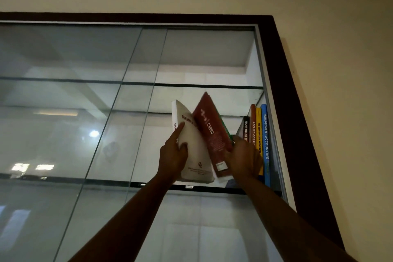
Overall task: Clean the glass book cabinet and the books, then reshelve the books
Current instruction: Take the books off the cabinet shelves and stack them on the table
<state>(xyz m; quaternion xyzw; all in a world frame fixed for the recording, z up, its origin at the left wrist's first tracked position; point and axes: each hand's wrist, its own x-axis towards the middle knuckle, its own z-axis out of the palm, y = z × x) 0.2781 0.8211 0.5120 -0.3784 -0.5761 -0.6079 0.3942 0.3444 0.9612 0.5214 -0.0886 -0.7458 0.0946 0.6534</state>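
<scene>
Both your arms reach up. Your left hand [173, 156] grips the white FAMILY book [196, 155] at its spine, thumb on the cover. Your right hand [244, 156] curls round the red book [210, 127]. Both books lean apart on the glass shelf [212, 189]. The blue Management Accounting book [265, 138] ends the upright row just right, by the cabinet frame [297, 102]; the shelf lies bare leftward. Your right fingertips are hidden, as is most of a green-edged book [223, 122].

The glass shelf [223, 189] bore four upright books at its right end: blue book [265, 144], yellow book [258, 134], orange book [253, 121], black book [246, 127]. Beside them a white book [195, 155] and a red book [210, 132] stood tilted.
</scene>
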